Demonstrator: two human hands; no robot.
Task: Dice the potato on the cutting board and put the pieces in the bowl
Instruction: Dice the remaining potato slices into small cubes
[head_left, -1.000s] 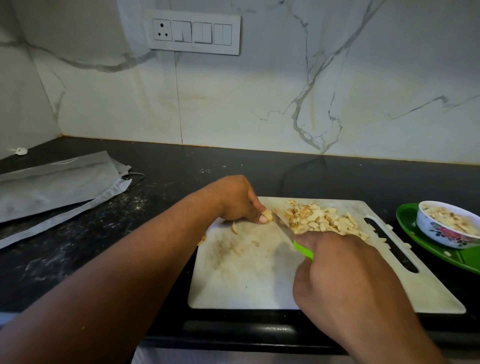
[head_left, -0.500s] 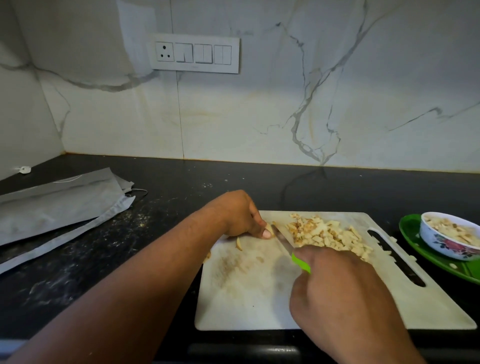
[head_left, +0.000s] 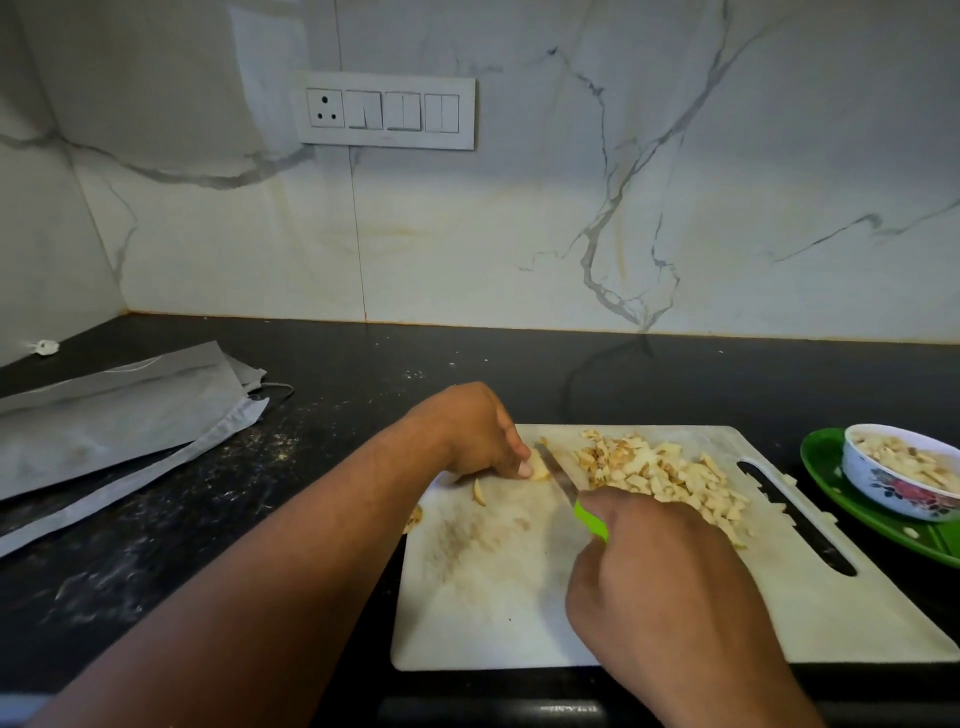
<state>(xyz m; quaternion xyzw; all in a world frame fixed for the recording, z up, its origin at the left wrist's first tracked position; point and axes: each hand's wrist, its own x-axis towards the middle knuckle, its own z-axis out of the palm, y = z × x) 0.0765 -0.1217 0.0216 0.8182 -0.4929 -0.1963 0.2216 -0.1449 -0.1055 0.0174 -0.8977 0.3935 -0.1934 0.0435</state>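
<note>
**Last little bit of potato under the knife**

The last potato piece (head_left: 540, 470) is small and pale yellow. It sits near the far left part of the white cutting board (head_left: 498, 597). The left hand (head_left: 475, 434) bends over it, and the fingers (head_left: 524, 469) pinch it down flat on the board. The right hand (head_left: 654, 577) is closed tight around the green handle of the knife (head_left: 563, 480). The blade leans down and touches the piece, right next to the fingertip.

To do this cut well, I think the holding fingers should curl back, because the piece is so small and the blade is so close. Short, slow cuts would be safest.

Just to the right of the knife lies a big heap of diced potato (head_left: 660, 478). The bits are little, pale and a bit brown at the edges. A thin strip (head_left: 478, 492) lies alone on the board, and another scrap (head_left: 414, 517) sits off the left edge on the dark counter (head_left: 311, 467).

Off to the right, a flowery bowl (head_left: 901, 475) stands on a green plate (head_left: 841, 499). It already has some pieces in it. The heap has not gone in yet.
</note>
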